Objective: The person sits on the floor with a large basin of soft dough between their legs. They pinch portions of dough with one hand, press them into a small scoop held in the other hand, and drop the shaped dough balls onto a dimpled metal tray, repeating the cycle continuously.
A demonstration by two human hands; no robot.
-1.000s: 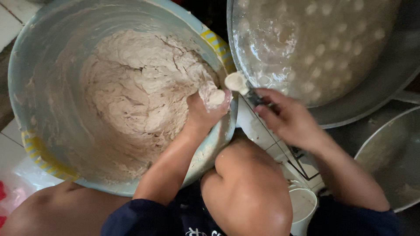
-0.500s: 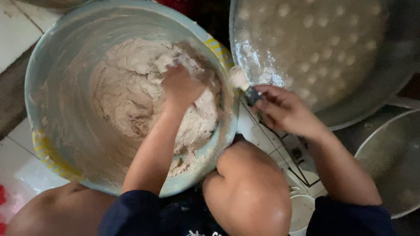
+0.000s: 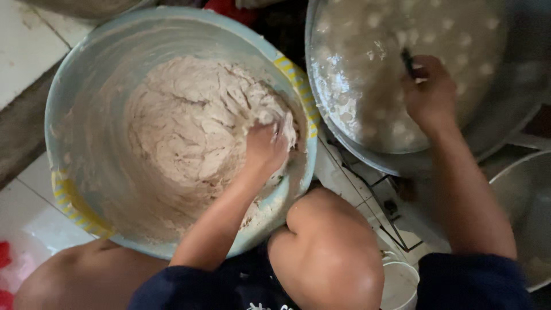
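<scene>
My left hand is buried to the fingers in a thick, pale pinkish paste that fills a big light-blue basin. It grips a lump of the paste near the basin's right wall. My right hand reaches over a wide metal pot of cloudy water where several small white balls float. It holds a spoon by its dark handle; the spoon's bowl is hidden.
My bare knee rises between the basin and the pot. A white cup stands beside it on the tiled floor. Another metal pan lies at the right edge. Something red shows at the bottom left.
My left hand left the basin's rim, where it squeezed out a ball of paste, and dug back into the paste. My right hand carried the spoon from the rim out over the pot.
</scene>
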